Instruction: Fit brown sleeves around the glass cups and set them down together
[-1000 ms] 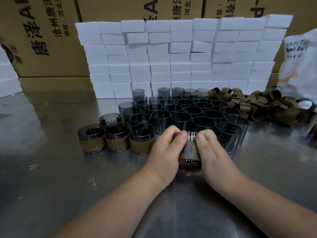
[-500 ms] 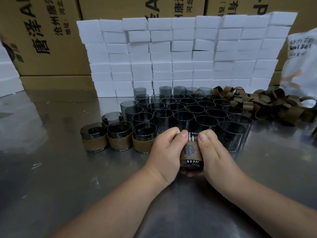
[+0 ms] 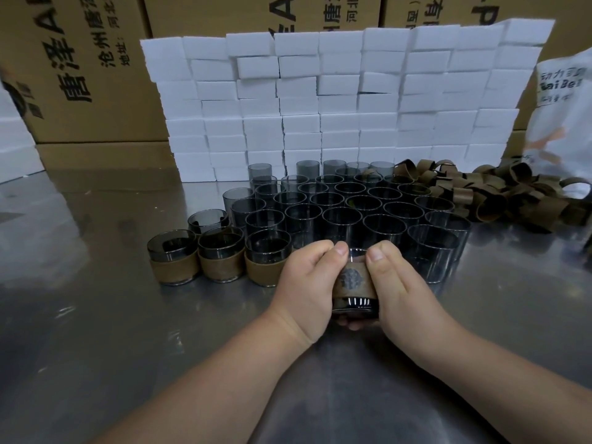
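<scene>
Between my two hands is a smoky glass cup (image 3: pixel 354 303) with a brown sleeve (image 3: pixel 352 282) around its middle; the sleeve bears a round emblem. My left hand (image 3: pixel 306 283) grips its left side and my right hand (image 3: pixel 402 288) its right, both thumbs pressing the sleeve's upper edge. Three sleeved cups (image 3: pixel 221 256) stand in a row to the left, a fourth cup behind them. Several bare glass cups (image 3: pixel 346 203) are packed behind my hands. A heap of loose brown sleeves (image 3: pixel 499 193) lies at the right.
All of this rests on a shiny metal table (image 3: pixel 96 315). A wall of white foam blocks (image 3: pixel 336 100) stands behind the cups, with cardboard boxes (image 3: pixel 89 65) behind it. A white printed bag (image 3: pixel 563 123) sits at the far right.
The view has shifted slightly. My thumbs have pushed the sleeve a little along the cup, which stays between both hands.
</scene>
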A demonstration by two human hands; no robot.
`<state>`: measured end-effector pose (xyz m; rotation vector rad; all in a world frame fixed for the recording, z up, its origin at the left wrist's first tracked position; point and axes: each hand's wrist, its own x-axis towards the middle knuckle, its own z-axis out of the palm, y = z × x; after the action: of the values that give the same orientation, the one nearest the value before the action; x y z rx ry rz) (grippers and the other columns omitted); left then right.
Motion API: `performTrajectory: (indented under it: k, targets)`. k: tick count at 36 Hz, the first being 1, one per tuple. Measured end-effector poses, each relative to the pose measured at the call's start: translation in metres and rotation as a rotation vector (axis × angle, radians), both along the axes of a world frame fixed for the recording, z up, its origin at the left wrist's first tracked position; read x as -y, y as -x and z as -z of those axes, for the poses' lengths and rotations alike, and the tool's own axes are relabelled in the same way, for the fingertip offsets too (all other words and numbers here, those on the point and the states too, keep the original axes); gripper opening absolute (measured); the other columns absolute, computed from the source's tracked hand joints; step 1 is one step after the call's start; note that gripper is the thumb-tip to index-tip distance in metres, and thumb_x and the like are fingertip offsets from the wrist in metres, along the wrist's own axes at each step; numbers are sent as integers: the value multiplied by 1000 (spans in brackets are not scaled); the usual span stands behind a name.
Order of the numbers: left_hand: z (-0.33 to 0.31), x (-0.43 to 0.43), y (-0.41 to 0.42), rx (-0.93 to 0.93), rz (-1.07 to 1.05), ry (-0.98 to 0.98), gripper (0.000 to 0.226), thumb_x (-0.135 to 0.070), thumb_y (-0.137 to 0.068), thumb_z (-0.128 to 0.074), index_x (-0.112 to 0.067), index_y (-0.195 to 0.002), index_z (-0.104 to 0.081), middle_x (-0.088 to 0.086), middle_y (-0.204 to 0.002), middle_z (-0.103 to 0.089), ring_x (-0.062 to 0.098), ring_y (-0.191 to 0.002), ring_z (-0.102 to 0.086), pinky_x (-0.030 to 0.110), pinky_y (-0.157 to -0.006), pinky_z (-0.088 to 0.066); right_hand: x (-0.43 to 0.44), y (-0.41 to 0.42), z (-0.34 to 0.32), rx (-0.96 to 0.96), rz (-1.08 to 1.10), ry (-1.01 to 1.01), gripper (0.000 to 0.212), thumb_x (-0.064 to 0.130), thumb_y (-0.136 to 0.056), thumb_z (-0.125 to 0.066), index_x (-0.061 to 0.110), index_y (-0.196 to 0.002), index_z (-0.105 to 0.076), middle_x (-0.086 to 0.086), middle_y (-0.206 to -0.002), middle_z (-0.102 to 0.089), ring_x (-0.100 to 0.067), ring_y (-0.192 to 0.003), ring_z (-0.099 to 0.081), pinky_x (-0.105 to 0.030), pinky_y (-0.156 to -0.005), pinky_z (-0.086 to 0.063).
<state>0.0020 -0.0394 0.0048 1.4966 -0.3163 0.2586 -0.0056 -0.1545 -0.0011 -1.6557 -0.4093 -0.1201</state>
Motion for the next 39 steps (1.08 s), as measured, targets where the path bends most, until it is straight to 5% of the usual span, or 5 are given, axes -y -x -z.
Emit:
performTrajectory:
  k: [6, 17, 26, 33, 39]
  targets:
    - [1, -1, -1, 43, -3, -12, 62, -50, -66, -51, 9, -64, -35, 22, -65, -44, 42, -57, -41, 57, -54, -39, -1, 1, -2, 23, 21, 5, 45, 59, -74, -35, 15, -80, -40, -25, -70, -61, -37, -57, -63, -38, -48, -53]
    - [1, -5, -2, 100, -28, -62, 47, -50, -68, -49, -6, -59, -38, 13, -62, -39, 28, -60, -36, 52, -53, -36, -5, -1, -1, 27, 13, 29, 55, 64, -69, -33, 11, -84, -42, -25, -76, -61, -32, -59, -64, -33, -47, -53]
    - [3, -7, -3, 102, -16, -56, 50, -49, -69, -50, -3, -58, -35, 16, -63, -39, 31, -60, -36, 58, -54, -36, -6, -1, 0, 28, 8, 21, 57, 68, -64, -33, 15, -82, -41, -18, -75, -58, -25, -60, -63, -29, -48, -52]
    - [0, -7, -1, 148, -43, -97, 39, -50, -69, -48, -15, -56, -36, 10, -59, -34, 23, -59, -33, 40, -55, -30, -5, 0, -1, 29, 24, 20, 54, 69, -65, -34, 17, -80, -42, -7, -71, -55, -24, -59, -61, -35, -50, -55]
    - [1, -8, -1, 134, -45, -76, 40, -50, -68, -48, -13, -58, -36, 11, -62, -36, 25, -61, -32, 44, -56, -30, -5, 0, 0, 12, 6, -12, 53, 68, -63, -36, 18, -78, -42, 2, -66, -53, -13, -57, -60, -30, -48, -52]
